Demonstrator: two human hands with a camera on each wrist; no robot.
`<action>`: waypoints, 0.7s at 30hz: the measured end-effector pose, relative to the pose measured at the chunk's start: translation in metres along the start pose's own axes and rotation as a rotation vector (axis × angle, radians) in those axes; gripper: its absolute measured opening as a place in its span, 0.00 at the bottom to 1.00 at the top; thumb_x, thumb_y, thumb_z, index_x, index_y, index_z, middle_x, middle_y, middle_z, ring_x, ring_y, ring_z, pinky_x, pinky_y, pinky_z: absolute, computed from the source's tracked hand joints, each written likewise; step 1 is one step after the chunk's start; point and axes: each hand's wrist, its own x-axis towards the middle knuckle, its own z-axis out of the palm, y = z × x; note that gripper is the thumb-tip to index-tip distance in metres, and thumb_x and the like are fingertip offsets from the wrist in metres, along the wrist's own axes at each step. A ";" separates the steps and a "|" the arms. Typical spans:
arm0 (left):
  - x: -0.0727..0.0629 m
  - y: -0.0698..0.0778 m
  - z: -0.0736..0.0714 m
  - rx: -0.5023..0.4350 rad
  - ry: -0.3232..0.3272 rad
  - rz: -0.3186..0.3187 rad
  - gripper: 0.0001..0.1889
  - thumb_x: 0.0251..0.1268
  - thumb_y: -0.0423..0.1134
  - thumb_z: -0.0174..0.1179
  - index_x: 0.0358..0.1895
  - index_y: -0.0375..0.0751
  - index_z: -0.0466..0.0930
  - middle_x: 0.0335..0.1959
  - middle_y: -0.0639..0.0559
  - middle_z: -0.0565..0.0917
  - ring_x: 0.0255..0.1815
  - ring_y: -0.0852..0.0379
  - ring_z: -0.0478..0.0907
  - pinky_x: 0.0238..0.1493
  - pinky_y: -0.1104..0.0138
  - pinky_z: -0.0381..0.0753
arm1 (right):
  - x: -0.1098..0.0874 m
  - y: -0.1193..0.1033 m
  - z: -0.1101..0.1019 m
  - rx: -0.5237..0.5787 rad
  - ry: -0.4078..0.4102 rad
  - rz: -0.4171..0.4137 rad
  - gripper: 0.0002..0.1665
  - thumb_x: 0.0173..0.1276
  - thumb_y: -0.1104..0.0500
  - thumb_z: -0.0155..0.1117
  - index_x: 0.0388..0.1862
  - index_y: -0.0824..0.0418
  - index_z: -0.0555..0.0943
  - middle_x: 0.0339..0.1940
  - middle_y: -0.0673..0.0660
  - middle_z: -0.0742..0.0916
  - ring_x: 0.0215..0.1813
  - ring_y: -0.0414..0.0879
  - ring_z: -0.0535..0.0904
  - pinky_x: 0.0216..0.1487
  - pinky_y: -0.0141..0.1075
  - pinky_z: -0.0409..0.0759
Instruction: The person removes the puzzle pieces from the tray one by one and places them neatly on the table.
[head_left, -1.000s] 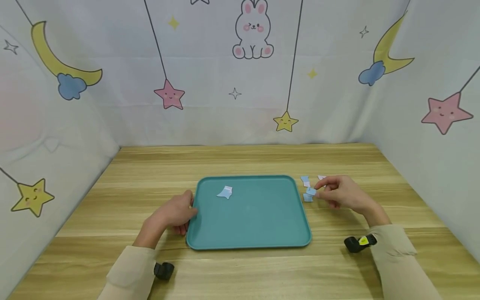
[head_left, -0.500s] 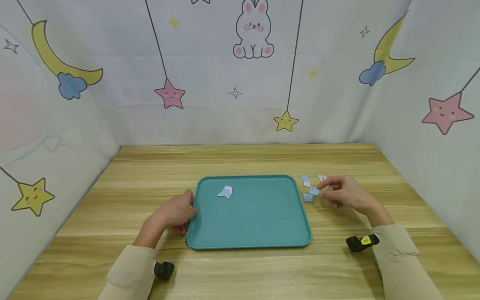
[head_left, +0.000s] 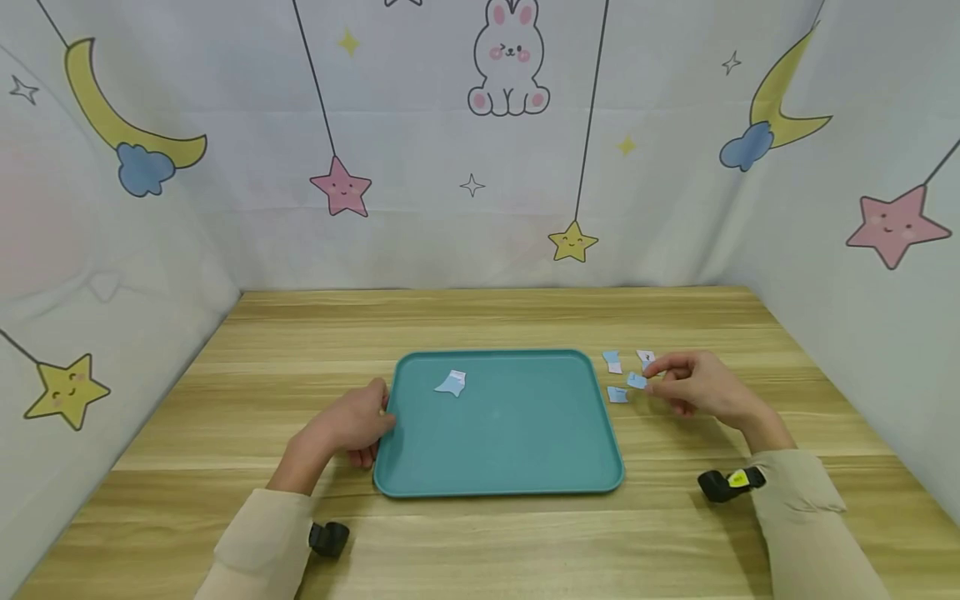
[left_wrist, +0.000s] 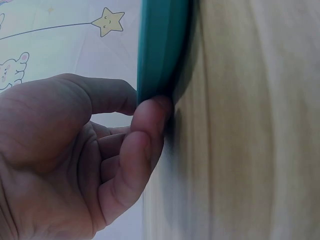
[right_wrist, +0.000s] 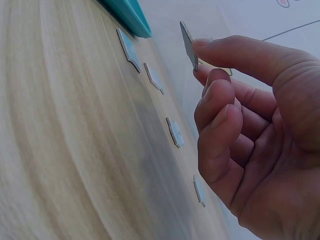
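Note:
My left hand grips the left rim of a teal tray, thumb over the edge and fingers beneath it, as the left wrist view shows. Beyond the tray's right side, my right hand pinches a small light-blue puzzle piece between thumb and fingertips. The right wrist view shows this held piece raised off the table and seen nearly edge-on. Around it lie blue-and-white pieces: one behind left, one in front, one behind. Another loose piece shows only in the right wrist view.
A single blue-and-white puzzle piece lies in the tray's upper left part. All this sits on a wood-grain table. A white printed curtain encloses the back and both sides.
My right hand has moved a little to the right with the pinched piece, away from the tray and the piece in front. My left hand keeps its place on the tray.

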 end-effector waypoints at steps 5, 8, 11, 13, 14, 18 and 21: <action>0.000 0.000 0.000 0.002 0.000 -0.001 0.04 0.78 0.32 0.51 0.45 0.35 0.67 0.16 0.42 0.81 0.12 0.55 0.79 0.15 0.64 0.82 | 0.000 0.004 -0.002 0.005 -0.002 0.005 0.23 0.74 0.61 0.68 0.60 0.75 0.78 0.24 0.49 0.81 0.22 0.40 0.74 0.25 0.35 0.79; 0.001 -0.001 0.000 0.004 0.002 0.001 0.03 0.78 0.32 0.50 0.45 0.35 0.67 0.16 0.42 0.81 0.12 0.55 0.79 0.15 0.64 0.82 | 0.000 0.006 -0.004 0.002 0.001 0.009 0.23 0.75 0.61 0.68 0.61 0.75 0.78 0.24 0.49 0.81 0.22 0.40 0.74 0.25 0.35 0.79; 0.001 0.000 0.000 0.005 0.002 0.003 0.03 0.78 0.32 0.50 0.44 0.35 0.67 0.16 0.42 0.81 0.12 0.55 0.79 0.15 0.64 0.82 | -0.001 0.007 -0.005 -0.005 0.010 0.015 0.24 0.75 0.60 0.68 0.62 0.74 0.78 0.24 0.49 0.81 0.22 0.40 0.74 0.25 0.35 0.79; 0.002 0.000 0.000 0.006 0.002 0.003 0.03 0.78 0.32 0.50 0.44 0.35 0.67 0.16 0.42 0.81 0.12 0.55 0.79 0.15 0.64 0.82 | -0.001 0.008 -0.006 -0.009 0.017 0.019 0.24 0.75 0.60 0.68 0.62 0.74 0.78 0.24 0.49 0.81 0.22 0.40 0.75 0.25 0.35 0.80; 0.002 0.000 0.000 0.006 0.002 0.003 0.03 0.78 0.32 0.50 0.44 0.35 0.67 0.16 0.42 0.81 0.12 0.55 0.79 0.15 0.64 0.82 | -0.002 0.008 -0.007 -0.011 0.020 0.022 0.24 0.75 0.60 0.68 0.62 0.74 0.78 0.24 0.49 0.81 0.22 0.40 0.75 0.25 0.35 0.80; 0.002 0.000 0.000 0.005 0.002 0.002 0.03 0.78 0.32 0.50 0.44 0.36 0.67 0.16 0.42 0.81 0.12 0.55 0.79 0.15 0.64 0.82 | -0.003 0.009 -0.008 -0.011 0.022 0.027 0.24 0.75 0.60 0.68 0.62 0.75 0.78 0.24 0.49 0.81 0.22 0.40 0.75 0.25 0.35 0.80; 0.002 -0.001 0.000 0.002 0.001 0.001 0.03 0.78 0.32 0.51 0.43 0.36 0.67 0.17 0.42 0.81 0.12 0.55 0.79 0.15 0.64 0.82 | -0.003 0.010 -0.009 -0.009 0.020 0.029 0.24 0.75 0.60 0.68 0.62 0.75 0.78 0.24 0.49 0.82 0.22 0.40 0.75 0.24 0.35 0.80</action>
